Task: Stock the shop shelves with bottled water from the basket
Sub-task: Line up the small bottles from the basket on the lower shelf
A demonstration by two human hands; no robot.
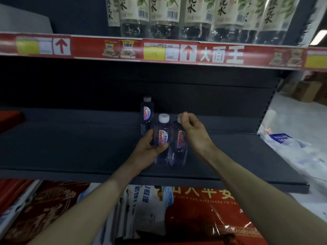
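Three small clear water bottles with red-and-white labels and white caps stand on the dark shelf (70,147). One bottle (147,115) stands alone further back. My left hand (148,147) grips the front left bottle (162,138) round its body. Touching it on the right is the third bottle (178,147), and my right hand (192,128) pinches its cap from above. The basket is not in view.
The upper shelf (159,52), with a red price strip, carries several tall bottles with white-and-green labels (194,16). Below the dark shelf lie red and white printed packages (194,218). Plastic-wrapped packs (300,149) and cardboard boxes (304,91) sit on the floor at right.
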